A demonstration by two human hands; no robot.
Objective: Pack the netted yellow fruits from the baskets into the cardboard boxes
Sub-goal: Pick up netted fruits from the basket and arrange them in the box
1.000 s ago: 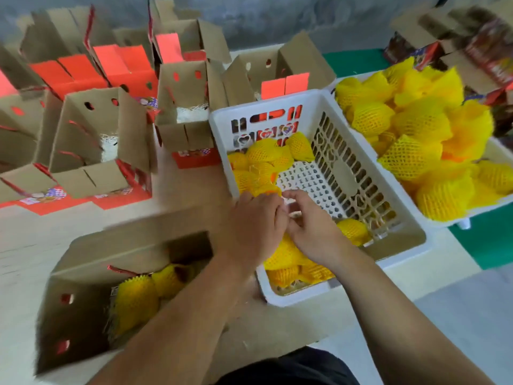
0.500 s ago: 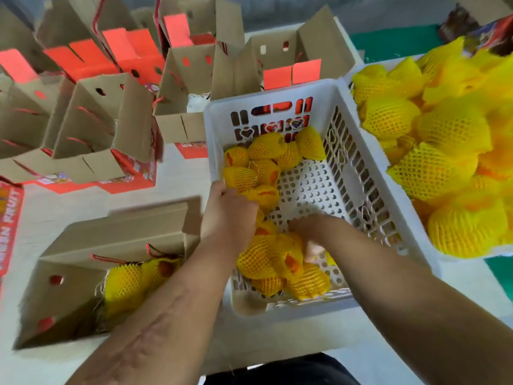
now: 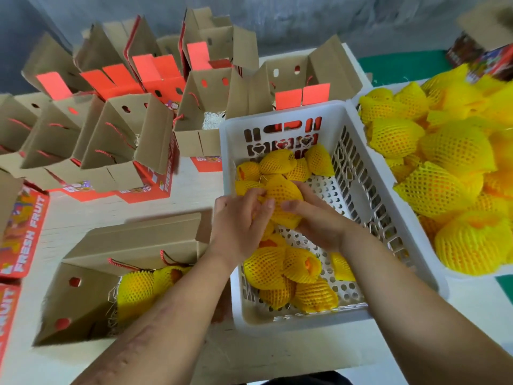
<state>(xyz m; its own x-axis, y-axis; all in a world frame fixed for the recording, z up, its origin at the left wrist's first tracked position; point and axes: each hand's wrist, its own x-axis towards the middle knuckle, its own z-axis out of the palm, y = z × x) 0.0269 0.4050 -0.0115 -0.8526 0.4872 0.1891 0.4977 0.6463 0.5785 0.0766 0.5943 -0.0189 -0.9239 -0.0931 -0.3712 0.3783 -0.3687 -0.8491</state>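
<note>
Lifted now between both hands: one netted yellow fruit (image 3: 283, 200), raised over the middle of the white basket (image 3: 280, 112), clear of the perforated floor. Half a second ago still low among the heap at the near end, with the hands reaching down into it; so picked out since then, and probably ready to go leftward into the open cardboard box (image 3: 130, 245) by the basket's near left corner. Already in that box, toward its right side: two netted fruits (image 3: 138, 287) on pale straw-like filling, with room beside them, so packing of it seems only begun.

Left hand (image 3: 238, 223) on the fruit's left side, fingers curled round the foam net, back of hand up. Right hand (image 3: 313, 218) on the right side and under it, thumb across the top, fingers bent around the far side. Both closed on the same fruit, firmly enough to carry it; how hard, cannot tell.

Left in the basket: a small group of netted fruits against the far wall, a second group by the near wall under the wrists. To the right, touching or just beside the basket's right edge, a second basket (image 3: 358, 97) heaped high with fruit. Along the table's far and left edges, many open boxes with red flaps (image 3: 122, 126), waiting.
</note>
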